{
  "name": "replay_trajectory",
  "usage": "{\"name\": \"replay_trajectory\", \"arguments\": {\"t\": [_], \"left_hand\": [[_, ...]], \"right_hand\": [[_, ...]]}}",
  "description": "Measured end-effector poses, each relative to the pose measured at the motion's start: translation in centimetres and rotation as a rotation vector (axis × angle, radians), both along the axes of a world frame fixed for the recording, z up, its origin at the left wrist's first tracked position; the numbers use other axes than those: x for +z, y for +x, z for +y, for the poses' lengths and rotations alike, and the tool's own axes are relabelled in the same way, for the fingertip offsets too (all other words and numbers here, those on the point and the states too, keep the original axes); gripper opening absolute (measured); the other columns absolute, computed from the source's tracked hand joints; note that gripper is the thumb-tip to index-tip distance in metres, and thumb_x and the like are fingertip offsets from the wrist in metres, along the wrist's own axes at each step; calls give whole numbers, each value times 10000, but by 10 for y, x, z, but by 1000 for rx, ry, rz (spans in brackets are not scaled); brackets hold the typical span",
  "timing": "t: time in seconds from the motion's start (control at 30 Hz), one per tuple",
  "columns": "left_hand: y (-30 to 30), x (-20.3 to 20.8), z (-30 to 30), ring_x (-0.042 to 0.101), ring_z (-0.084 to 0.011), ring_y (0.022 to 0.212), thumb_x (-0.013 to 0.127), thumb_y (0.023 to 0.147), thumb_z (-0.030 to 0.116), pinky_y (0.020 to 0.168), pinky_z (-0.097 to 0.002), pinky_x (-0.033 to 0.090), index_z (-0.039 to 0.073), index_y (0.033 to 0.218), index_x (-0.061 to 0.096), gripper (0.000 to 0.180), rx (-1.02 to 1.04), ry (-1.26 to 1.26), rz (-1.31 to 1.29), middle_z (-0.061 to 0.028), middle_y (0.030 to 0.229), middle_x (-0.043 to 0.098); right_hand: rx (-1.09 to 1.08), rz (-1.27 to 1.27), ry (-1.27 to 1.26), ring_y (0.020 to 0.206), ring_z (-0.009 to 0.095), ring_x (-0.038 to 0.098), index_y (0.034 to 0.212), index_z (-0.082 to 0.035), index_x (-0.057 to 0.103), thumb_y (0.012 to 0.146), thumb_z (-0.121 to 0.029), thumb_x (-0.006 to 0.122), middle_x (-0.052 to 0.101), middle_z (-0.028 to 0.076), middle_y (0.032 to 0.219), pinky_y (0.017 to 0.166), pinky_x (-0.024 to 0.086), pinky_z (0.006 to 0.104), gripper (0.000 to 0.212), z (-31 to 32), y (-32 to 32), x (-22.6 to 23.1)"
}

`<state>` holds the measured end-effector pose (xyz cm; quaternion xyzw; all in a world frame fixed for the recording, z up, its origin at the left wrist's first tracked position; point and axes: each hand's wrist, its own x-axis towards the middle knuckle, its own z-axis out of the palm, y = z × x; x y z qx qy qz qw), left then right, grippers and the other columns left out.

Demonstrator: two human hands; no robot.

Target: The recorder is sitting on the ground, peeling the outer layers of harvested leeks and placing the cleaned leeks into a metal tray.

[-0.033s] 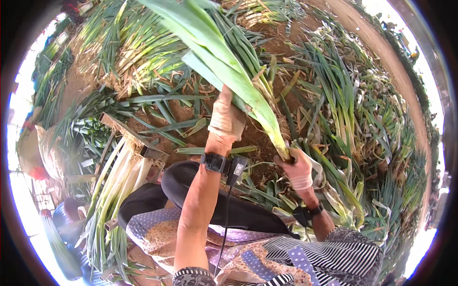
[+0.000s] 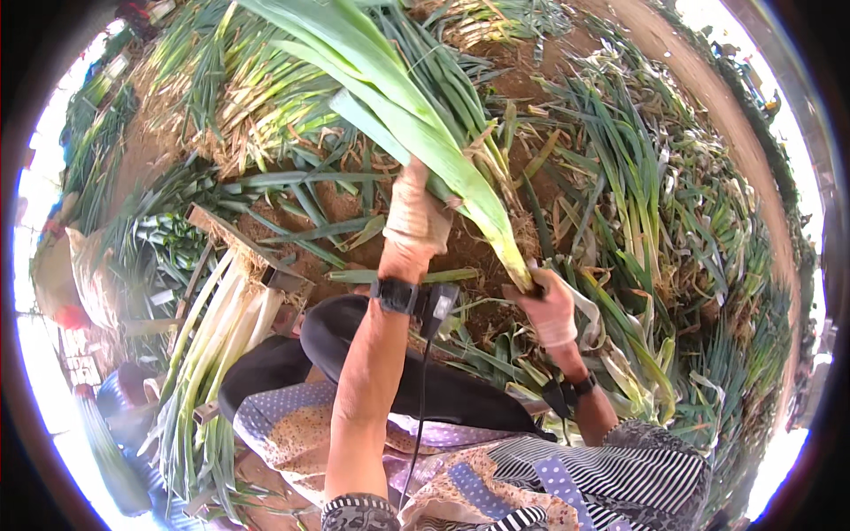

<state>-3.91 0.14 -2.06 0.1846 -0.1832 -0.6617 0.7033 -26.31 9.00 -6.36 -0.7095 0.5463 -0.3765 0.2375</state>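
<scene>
A large leek [image 2: 434, 133] slants across the middle, its broad green leaves reaching up and left toward the far edge. My left hand [image 2: 416, 212], in a pale glove, is closed round the underside of its leaves, thumb pointing up along them. At the leek's lower, dirt-stained root end, my right hand [image 2: 544, 310] has its gloved fingers pinched together. The roots are mostly hidden by those fingers.
Trimmed leeks [image 2: 226, 327] with white stems rest against a wooden stand [image 2: 235, 239] at the left. Piled leeks [image 2: 629, 168] lie to the right, and more leek bundles [image 2: 274, 88] lie farther off. Leaf scraps litter the brown soil [image 2: 336, 208]. A cable [image 2: 421, 398] hangs from my left wrist.
The leek and both hands have shifted slightly to the left. Its leaves have spread a little at the upper end, and both hands keep their hold.
</scene>
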Motion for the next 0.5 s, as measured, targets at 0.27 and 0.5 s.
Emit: {"name": "replay_trajectory", "arguments": {"t": [0.27,0.5], "left_hand": [[37,7,-4,621,-194,828,742,781,255,721,-345,529,35,1175,517,504,440,309,-91,-73,998,626],[75,3,-2,595,-194,625,744,769,327,561,-326,517,20,1000,570,422,572,213,-143,-63,781,608]], "right_hand": [[200,-269,318,905,252,635,1215,-19,512,666,-283,782,641,152,1014,800,497,306,667,-62,92,17],[5,-1289,877,566,94,494,1058,-41,594,848,-257,635,597,17,718,561,433,229,304,-93,115,21]]}}
